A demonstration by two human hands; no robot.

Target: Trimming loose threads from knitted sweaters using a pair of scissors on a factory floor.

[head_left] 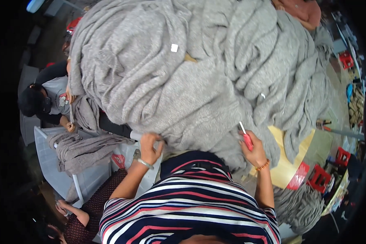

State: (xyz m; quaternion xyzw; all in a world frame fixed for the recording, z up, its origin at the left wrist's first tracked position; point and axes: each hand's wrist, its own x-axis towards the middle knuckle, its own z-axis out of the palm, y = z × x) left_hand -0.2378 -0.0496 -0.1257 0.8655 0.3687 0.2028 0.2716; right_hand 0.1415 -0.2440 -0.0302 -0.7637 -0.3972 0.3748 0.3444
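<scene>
Apparently, the step in hand is detail work on the grey knit fabric (191, 91), perhaps finding a spot to trim or unpick; no cut or contact by the tool is visible. The fabric lies in heavy folds over the counter (281, 164), directly in front of the person, spilling past its near right corner. The right hand (254, 153) has its fingers closed around the red-handled tool (247, 142), whose slim pale tip points away from the body, over the cloth. The left hand (150, 149) is at the fabric's near left edge, fingers curled inward; whether they pinch any cloth, I cannot tell. The next move probably calls for the left fingers to draw one fold flat and taut, then for the tip to meet it lightly, without snagging the loops.
</scene>
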